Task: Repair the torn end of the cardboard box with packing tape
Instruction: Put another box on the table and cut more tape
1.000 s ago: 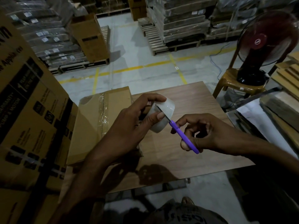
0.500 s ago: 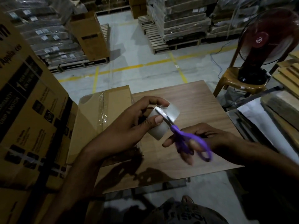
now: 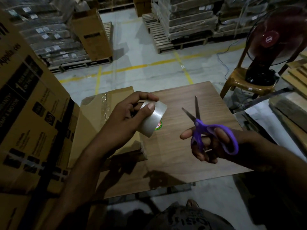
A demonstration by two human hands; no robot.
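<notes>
Left hand [image 3: 126,118]: grips clear packing tape roll [image 3: 156,118], thumb flat on outer wrap, index curled over top.
Right hand [image 3: 211,145]: fingers through loops of purple scissors [image 3: 197,124], blades parted, tips pointing away (well apart from roll).
Cardboard box [image 3: 93,120]: lying on left part of wooden table [image 3: 191,163], beneath left hand; glossy tape strip [image 3: 104,103] along seam.
Background: printed carton [image 3: 29,113] at left; fan [image 3: 269,47] on plastic chair [image 3: 240,83] at right.

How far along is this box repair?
Done: one clear tape strip already crosses the cardboard box. In hand: the left hand grips the tape roll; the right hand holds the scissors, blades apart, clear of the roll. Left: no cut piece shows, so taping the end probably remains.
</notes>
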